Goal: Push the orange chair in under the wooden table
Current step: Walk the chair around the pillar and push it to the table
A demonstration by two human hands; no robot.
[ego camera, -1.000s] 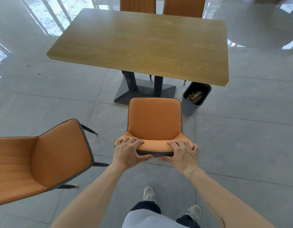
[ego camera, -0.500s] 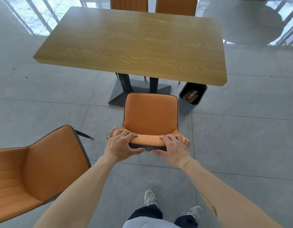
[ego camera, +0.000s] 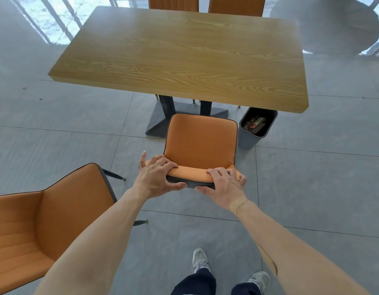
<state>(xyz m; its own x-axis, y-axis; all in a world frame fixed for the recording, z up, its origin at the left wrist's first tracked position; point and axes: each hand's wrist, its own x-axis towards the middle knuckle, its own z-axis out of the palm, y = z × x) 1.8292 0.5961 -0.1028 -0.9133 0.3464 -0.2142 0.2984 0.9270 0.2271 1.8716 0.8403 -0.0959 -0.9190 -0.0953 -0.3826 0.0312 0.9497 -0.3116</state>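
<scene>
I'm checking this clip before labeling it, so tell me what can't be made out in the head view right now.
- Legs of the held orange chair: hidden beneath its own seat.
- Bin contents: too small to identify, and partly under the wooden table.
- Two far chairs: cut off by the top edge, seats behind the table.
- Near-left chair: cropped by the left edge.
- Left hand and right hand: fingertips curl out of sight over the backrest.
</scene>
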